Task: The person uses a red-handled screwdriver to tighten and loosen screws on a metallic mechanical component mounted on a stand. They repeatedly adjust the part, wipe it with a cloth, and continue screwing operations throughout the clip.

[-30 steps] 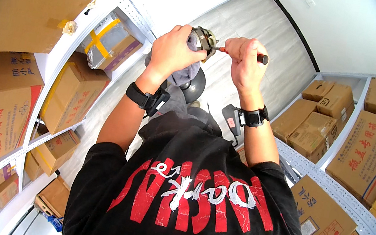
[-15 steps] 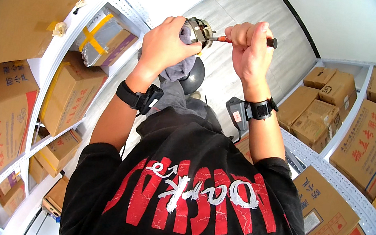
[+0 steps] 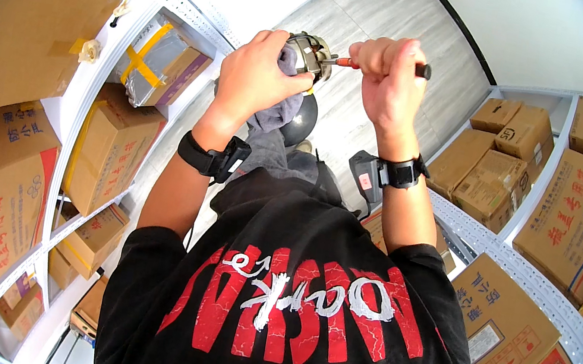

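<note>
At top centre the left hand (image 3: 255,75) curls around a motor-like metal part (image 3: 317,53) with grey cloth (image 3: 278,111); beside it the right hand (image 3: 390,78) clenches a screwdriver (image 3: 346,62), its tip, I think, touching the part.

Round metal part (image 3: 312,52), one: left hand (image 3: 256,75) clasps its left side, grey cloth (image 3: 283,109) against it. Right of it: right hand (image 3: 391,80), closed round a red-and-black screwdriver (image 3: 345,62), tip at the part. Below it: rounded black object (image 3: 304,120). Well left and right of it: cardboard boxes (image 3: 487,185) on white shelving (image 3: 509,266).
</note>
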The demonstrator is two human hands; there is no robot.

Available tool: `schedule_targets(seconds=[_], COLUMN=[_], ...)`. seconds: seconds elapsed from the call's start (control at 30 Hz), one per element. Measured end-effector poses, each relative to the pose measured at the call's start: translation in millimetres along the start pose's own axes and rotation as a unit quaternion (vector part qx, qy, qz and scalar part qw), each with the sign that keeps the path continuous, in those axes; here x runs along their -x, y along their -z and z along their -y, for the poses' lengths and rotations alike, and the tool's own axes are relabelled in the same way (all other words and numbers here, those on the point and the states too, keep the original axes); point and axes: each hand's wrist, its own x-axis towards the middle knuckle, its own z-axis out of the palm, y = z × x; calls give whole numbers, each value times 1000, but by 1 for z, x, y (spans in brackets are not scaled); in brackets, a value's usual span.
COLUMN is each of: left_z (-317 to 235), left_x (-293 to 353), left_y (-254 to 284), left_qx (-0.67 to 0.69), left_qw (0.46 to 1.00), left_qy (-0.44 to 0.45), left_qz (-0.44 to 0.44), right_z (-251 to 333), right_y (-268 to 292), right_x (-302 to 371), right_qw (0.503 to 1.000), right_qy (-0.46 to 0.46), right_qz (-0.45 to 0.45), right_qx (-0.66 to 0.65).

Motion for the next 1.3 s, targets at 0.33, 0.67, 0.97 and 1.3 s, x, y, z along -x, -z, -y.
schedule_targets(seconds=[0.33, 0.67, 0.97, 1.3], left_z=[-1, 27, 25, 48], left_x=[3, -19, -3, 4], left_y=[3, 32, 40, 49], left_qx=[2, 81, 72, 107], left_qw=[1000, 980, 982, 984], left_qy=[1, -137, -165, -135], left_qz=[2, 123, 60, 37], right_z=[14, 66, -1, -24], right_y=[-30, -1, 46, 39], right_x=[24, 13, 11, 0], right_qw=[958, 885, 861, 851], right_qy=[21, -36, -134, -246], right_qz=[66, -59, 85, 270], right_qx=[279, 460, 482, 377])
